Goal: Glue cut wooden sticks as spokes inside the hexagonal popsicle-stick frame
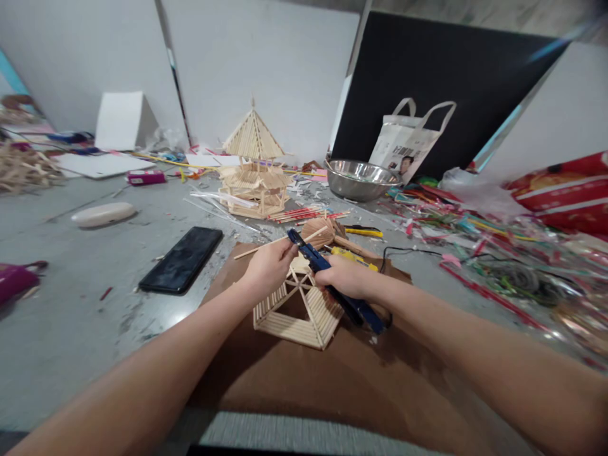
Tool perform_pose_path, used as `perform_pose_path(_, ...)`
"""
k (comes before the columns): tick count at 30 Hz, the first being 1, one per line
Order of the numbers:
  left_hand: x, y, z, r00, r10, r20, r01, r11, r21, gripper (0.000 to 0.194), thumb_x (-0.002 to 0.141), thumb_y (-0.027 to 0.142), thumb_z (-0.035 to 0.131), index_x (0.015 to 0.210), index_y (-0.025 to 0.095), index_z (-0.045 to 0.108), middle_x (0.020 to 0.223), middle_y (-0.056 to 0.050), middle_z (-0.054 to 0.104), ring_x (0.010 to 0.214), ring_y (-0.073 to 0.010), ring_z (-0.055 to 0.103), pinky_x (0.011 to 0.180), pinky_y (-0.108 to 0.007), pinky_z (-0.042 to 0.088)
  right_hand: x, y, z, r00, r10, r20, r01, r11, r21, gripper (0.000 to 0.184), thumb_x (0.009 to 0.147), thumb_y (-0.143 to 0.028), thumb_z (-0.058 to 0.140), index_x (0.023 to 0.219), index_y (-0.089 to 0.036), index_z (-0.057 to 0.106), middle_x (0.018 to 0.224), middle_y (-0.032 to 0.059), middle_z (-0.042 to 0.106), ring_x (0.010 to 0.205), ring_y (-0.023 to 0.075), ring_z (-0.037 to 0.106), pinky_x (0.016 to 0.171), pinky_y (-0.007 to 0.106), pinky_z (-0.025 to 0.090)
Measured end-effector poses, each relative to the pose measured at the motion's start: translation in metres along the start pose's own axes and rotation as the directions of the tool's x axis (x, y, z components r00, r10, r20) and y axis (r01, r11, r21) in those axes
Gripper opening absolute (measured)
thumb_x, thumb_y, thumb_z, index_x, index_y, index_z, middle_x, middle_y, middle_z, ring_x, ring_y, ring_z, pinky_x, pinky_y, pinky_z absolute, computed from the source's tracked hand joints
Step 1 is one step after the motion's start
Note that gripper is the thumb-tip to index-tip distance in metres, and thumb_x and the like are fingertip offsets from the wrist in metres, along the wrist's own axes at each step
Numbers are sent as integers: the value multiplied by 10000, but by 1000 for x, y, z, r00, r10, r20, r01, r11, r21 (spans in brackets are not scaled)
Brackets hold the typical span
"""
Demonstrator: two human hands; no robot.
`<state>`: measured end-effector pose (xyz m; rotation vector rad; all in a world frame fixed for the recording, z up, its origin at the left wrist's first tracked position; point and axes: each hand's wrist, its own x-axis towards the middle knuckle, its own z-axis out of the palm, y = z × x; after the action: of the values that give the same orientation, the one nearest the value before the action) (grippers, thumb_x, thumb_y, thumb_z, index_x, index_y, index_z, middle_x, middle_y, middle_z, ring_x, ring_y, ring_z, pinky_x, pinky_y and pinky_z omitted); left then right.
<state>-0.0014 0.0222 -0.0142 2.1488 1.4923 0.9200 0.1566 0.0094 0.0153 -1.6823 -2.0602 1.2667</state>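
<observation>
My left hand [268,266] is closed in a pinch on a thin wooden stick [249,251] that lies across the jaws of a blue hand cutter. My right hand [346,277] is wrapped around this long-handled blue cutter [308,253], which points away to the upper left. Below both hands sits a small roof frame [289,326] of pale sticks with a partly open panel, resting on a brown board [256,380]. A yellow tool with a black cord, probably a glue gun [351,256], lies behind my right hand and is partly hidden.
A stick pagoda [254,164] stands behind the board, near red-tipped sticks [304,215] and a bundle of sticks [317,232]. A yellow utility knife [363,232], steel bowl [361,180] and black phone [182,259] surround the work. Plastic scraps [503,253] cover the right side.
</observation>
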Motion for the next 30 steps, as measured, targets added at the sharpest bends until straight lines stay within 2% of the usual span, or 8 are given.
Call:
perform_pose_path(4,0,2,-2,1000,-2,10,2,999,42,321,805,343,291,694,159,529,649,-31,558,619,-150,495,538,-227,325,-5,-6,0,998,56,-36,-58,997,-50,26,565,-186,432,553,-169,416,398,-34,432,326,87,427,328,190,333)
perform_pose_path(9,0,2,-2,1000,-17,25,15,995,103,340,809,367,276,684,168,522,600,-22,535,575,-150,482,504,-228,299,-9,-10,0,998,41,-49,-44,998,-49,37,558,-177,427,525,-166,414,384,-33,434,306,83,420,309,184,322)
perform_pose_path(17,5,-6,-3,1000,-26,16,25,995,95,353,802,382,282,660,168,525,581,-19,515,577,-149,466,518,-234,297,4,-7,-2,997,44,-70,-48,997,-61,159,575,-201,425,424,-154,428,332,-11,423,275,89,401,304,200,319)
perform_pose_path(20,6,-8,-5,998,-43,44,40,997,60,345,792,377,295,653,167,531,564,-8,496,569,-143,454,520,-233,294,7,-7,-5,997,52,-55,-51,998,21,190,578,-204,431,398,-152,403,326,-8,418,275,88,402,308,200,321)
perform_pose_path(23,6,-9,-8,996,-79,44,78,997,25,318,783,356,312,654,168,533,555,2,482,568,-140,451,516,-232,285,6,-7,-9,996,88,-29,-81,980,183,144,568,-195,455,440,-144,413,364,-7,446,290,86,415,316,196,324)
perform_pose_path(27,4,-8,-11,994,-111,23,112,993,-33,263,770,315,333,672,168,527,573,6,480,589,-140,455,524,-234,288,-4,-4,-22,993,108,-43,-88,940,330,67,574,-199,474,607,-140,478,472,3,507,365,114,481,386,230,384)
perform_pose_path(29,3,-7,-10,992,-123,40,127,987,-97,218,761,290,344,696,166,511,589,9,480,590,-132,450,527,-229,295,-13,-1,-32,994,83,-67,-61,957,285,121,604,-238,473,679,-146,494,544,17,534,439,136,518,436,253,408)
perform_pose_path(30,2,-6,-10,990,-127,60,134,982,-133,201,758,283,348,704,165,502,589,12,475,581,-125,444,524,-225,298,-18,1,-37,992,74,-99,-53,978,201,151,619,-266,480,708,-147,502,574,29,547,487,151,535,464,261,414)
